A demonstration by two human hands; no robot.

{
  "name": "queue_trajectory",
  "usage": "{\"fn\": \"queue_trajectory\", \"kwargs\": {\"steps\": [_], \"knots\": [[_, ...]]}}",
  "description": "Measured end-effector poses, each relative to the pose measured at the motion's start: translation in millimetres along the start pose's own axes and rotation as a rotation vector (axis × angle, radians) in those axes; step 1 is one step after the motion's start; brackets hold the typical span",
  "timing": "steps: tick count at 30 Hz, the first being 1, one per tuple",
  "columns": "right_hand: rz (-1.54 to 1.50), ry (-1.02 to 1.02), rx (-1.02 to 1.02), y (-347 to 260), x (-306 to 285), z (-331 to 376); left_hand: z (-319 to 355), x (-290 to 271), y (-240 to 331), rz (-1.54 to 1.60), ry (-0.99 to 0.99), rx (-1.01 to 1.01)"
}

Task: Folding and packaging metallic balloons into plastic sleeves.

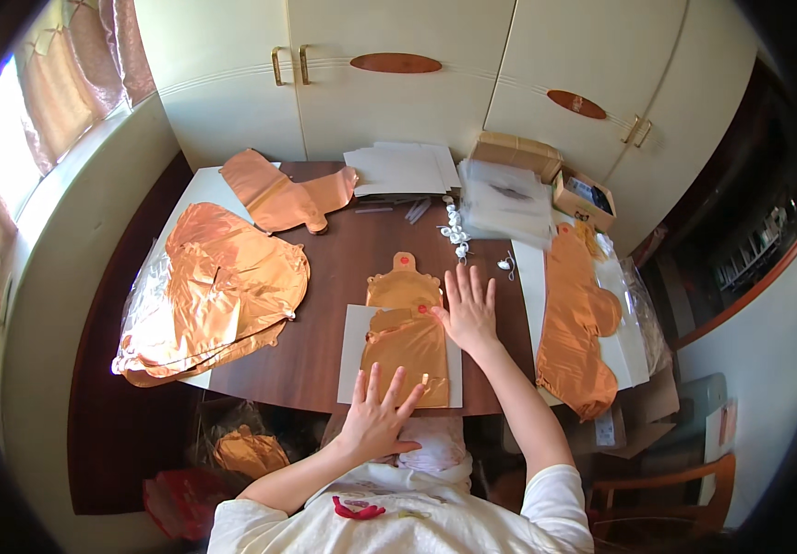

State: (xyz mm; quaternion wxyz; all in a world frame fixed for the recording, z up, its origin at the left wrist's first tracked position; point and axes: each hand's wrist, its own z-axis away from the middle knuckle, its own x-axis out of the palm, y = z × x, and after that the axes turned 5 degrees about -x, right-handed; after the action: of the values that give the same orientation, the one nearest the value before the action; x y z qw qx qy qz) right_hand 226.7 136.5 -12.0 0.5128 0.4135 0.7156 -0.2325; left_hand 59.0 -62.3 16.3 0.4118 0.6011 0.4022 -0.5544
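Note:
A flat copper-gold foil balloon (406, 355), partly folded over itself, lies on a white card (352, 355) at the table's front edge. Its narrow tab points away from me, and two red round spots show on it. My left hand (380, 414) is open with fingers spread at the balloon's near edge. My right hand (468, 312) is also open, its thumb by the red spot at the balloon's right side and its fingers over the brown table (315, 323). Neither hand grips anything.
Left lies a pile of copper foil balloons (223, 277), with another folded foil piece (287, 189) behind. White cards (403, 169), clear plastic bags (509, 198), a small box (585, 197) and white coils (455, 226) stand farther back. More foil (574, 323) lies right.

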Motion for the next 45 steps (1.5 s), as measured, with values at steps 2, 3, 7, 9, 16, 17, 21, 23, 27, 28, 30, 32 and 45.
{"fn": "queue_trajectory", "kwargs": {"steps": [2, 3, 7, 9, 16, 17, 21, 23, 27, 28, 30, 32, 45], "knots": [[-0.028, 0.064, -0.017, 3.8, -7.0, -4.3, 1.1, 1.6, -1.2, 0.007, 0.011, 0.003], [-0.125, 0.018, 0.0, 5.0, -11.0, -5.9, 1.8, 1.6, -1.6, 0.005, 0.014, 0.001], [-0.241, -0.227, 0.077, -0.2, -32.2, -3.9, 2.1, 1.8, -0.7, 0.002, 0.014, -0.003], [-0.302, -0.301, 0.097, 10.9, -31.7, -4.2, 1.5, 2.5, 0.4, -0.002, 0.014, 0.003], [-0.921, -0.314, 0.183, 30.4, -47.4, -11.6, 3.3, 2.9, -1.4, 0.004, 0.041, -0.001], [-0.832, -0.213, 0.22, 31.4, -49.9, -13.1, 2.7, 2.7, -0.9, 0.001, 0.037, -0.004], [-0.759, 0.241, 0.3, 61.0, -62.0, -19.1, 2.5, 3.5, -1.9, 0.003, 0.044, -0.009], [-0.762, 0.435, 0.418, 88.4, -71.5, -13.3, 0.7, 3.9, 0.2, -0.003, 0.028, 0.011], [-1.052, 0.632, 0.447, 93.3, -105.7, 4.2, 2.9, 6.2, -2.1, 0.005, 0.033, -0.005], [-1.05, 0.635, 0.448, 90.4, -114.0, 10.1, 3.0, 6.3, -1.3, 0.007, 0.042, -0.005], [-1.291, 0.676, 0.413, 78.8, -123.9, 17.7, 3.8, 5.4, -1.0, 0.007, 0.049, -0.006], [-1.355, 0.628, 0.418, 69.5, -130.8, 27.5, 3.5, 3.3, 0.2, 0.011, 0.072, -0.001], [-1.156, -0.065, 0.2, -9.0, -77.3, 58.5, 52.6, -14.8, -12.2, 0.398, 0.716, -0.056]]}}
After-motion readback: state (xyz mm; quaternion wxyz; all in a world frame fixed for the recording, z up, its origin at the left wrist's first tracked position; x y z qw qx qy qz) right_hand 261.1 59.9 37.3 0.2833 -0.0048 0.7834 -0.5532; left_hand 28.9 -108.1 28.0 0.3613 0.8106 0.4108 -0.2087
